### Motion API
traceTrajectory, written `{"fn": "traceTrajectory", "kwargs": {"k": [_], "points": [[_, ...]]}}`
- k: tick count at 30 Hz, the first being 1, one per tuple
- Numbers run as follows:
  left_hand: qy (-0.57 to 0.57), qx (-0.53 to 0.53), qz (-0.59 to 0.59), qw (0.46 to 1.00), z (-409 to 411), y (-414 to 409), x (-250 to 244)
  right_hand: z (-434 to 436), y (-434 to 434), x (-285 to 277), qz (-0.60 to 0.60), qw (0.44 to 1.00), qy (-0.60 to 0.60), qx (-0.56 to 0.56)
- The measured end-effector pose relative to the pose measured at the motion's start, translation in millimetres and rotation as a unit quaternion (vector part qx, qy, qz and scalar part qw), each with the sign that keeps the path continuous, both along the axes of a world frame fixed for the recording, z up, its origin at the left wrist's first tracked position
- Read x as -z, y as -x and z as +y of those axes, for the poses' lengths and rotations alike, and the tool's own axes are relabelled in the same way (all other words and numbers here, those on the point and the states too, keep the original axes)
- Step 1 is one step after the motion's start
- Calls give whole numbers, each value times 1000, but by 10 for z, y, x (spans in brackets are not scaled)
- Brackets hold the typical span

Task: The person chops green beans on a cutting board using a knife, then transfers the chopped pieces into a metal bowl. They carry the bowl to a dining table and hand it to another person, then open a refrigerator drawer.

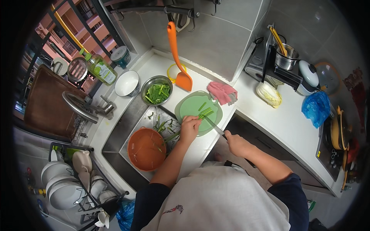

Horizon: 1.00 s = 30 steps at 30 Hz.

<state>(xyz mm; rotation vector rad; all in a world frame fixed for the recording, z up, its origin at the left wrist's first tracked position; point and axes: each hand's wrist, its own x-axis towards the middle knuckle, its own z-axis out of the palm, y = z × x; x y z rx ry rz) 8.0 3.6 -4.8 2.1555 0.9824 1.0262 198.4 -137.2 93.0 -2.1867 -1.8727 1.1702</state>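
My left hand (190,128) grips a bunch of thin green stalks (206,112) at the left side of a green cutting board (199,99). Their tips lie on the board, and the other ends trail toward the sink behind my wrist. In my right hand (238,143) is a kitchen knife (214,126), its handle mostly covered by my fingers. The blade reaches over the board to the stalks beside my left fingers. One loose cut piece (202,106) lies just beyond the bunch. A steel bowl (143,97) holding cut green pieces (157,93) stands behind the board, to the left.
An orange basin (147,150) and green scraps (162,127) are in the steel sink (112,157). An orange spatula (183,80), a pink cloth (221,91) and a white bowl (126,83) surround the board. On the right counter are a cut napa cabbage (268,94) and a blue plastic bag (316,108).
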Motion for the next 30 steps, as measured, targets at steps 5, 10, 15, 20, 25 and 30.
{"fn": "traceTrajectory", "kwargs": {"k": [5,10,15,20,25,30], "points": [[4,1,-11,1000,-12,-12,1,121,107,-49,-35,999,38,-7],[-11,-1,9,1000,-11,-5,13,164,210,-49,-94,995,17,-38],[-17,-3,6,1000,-27,15,18,154,145,-18,-107,993,-1,-58],[-9,2,-5,1000,-35,78,52,-66,13,-331,-31,999,36,-7],[-12,7,2,1000,-54,76,1,-229,-106,-288,-47,998,50,-10],[-6,5,1,1000,-49,81,29,-91,-117,-123,-57,997,56,-9]]}}
